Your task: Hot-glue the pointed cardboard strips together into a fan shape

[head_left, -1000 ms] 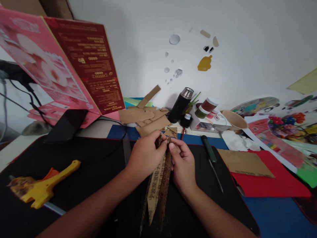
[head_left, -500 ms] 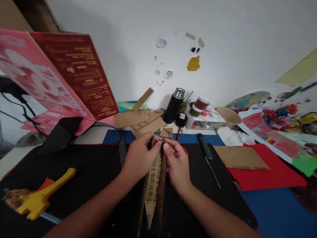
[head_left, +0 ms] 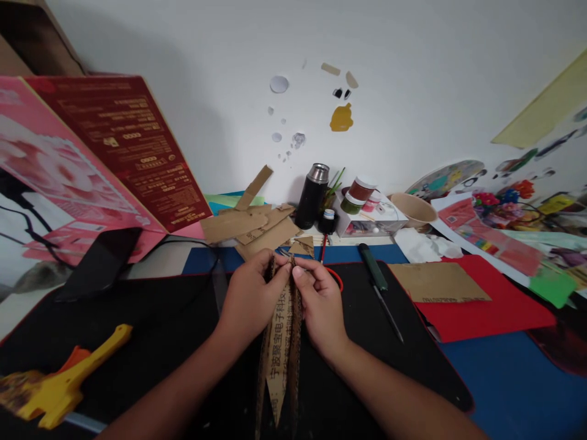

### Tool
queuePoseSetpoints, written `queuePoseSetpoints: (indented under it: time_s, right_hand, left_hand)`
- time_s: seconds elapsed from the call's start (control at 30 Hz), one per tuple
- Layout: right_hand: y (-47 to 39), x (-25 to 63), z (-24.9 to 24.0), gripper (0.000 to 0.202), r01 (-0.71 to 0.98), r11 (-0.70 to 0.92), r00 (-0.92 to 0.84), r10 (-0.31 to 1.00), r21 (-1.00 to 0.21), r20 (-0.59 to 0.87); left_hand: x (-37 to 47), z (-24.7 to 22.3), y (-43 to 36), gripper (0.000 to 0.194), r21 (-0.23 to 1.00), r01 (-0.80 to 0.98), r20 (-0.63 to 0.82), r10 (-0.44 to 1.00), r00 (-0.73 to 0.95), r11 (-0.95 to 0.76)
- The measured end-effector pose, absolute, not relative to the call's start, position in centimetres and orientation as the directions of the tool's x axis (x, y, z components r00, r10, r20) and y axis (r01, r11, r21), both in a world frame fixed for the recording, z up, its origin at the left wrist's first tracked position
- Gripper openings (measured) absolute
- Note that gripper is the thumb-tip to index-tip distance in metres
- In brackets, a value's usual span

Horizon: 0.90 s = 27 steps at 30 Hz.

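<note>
A long, narrow cardboard piece (head_left: 277, 342) with printed characters and raised side strips stands between my hands over the black mat. Its pointed end faces me. My left hand (head_left: 252, 293) pinches the far end from the left, thumb pressed on the inner face. On the right side strip, the thumb and fingers of my right hand (head_left: 323, 305) close from the other side. Both sets of fingertips nearly meet at the top. Just behind them lie red-handled scissors (head_left: 337, 278), partly hidden by my right hand.
A yellow glue gun (head_left: 68, 379) lies at left, near a dark phone (head_left: 98, 263). A green-handled knife-like tool (head_left: 373, 267) rests at right beside red paper (head_left: 486, 318) with cardboard on it. Cardboard scraps (head_left: 252, 226), a black thermos (head_left: 312, 198) and paint jars (head_left: 358, 194) line the back.
The camera view has shifted slightly, so the scene sits a little further left. My hands keep their pinch on the cardboard piece, with only a slight shift of the fingers.
</note>
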State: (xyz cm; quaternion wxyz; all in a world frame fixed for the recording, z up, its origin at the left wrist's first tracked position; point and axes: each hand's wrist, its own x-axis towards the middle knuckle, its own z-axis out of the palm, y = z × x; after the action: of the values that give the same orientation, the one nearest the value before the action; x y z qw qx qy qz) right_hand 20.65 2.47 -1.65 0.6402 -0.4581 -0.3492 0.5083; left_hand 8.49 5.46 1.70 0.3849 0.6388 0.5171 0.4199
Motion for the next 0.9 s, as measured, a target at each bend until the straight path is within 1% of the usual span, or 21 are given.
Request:
queuePoseSetpoints:
  time_s: [0.2,0.37,0.6,0.7,0.9]
  right_hand:
    - [2.40,20.69,-1.65,0.032,-0.304,0.063,0.248,0.969,-0.951,-0.016]
    - [2.43,20.75,-1.72,0.029,-0.308,0.054,0.243,0.970,-0.950,-0.024]
    - [2.48,20.72,-1.93,0.030,-0.316,0.043,0.232,0.972,-0.948,-0.034]
    - [2.46,20.75,-1.92,0.032,-0.336,0.034,0.214,0.976,-0.941,-0.041]
    - [2.58,20.99,-2.09,0.041,-0.317,-0.055,0.168,0.979,-0.947,-0.114]
  left_hand:
    - [8.59,1.57,5.55,0.011,0.935,0.314,0.131,0.984,0.118,-0.162]
    - [8.48,1.37,5.55,0.010,0.937,0.314,0.117,0.985,0.124,-0.151]
    - [8.43,1.35,5.57,0.011,0.936,0.318,0.116,0.985,0.125,-0.150]
    - [8.49,1.39,5.64,0.011,0.937,0.314,0.116,0.985,0.125,-0.150]
    - [8.00,0.96,6.42,0.013,0.959,0.250,0.109,0.988,0.113,-0.134]
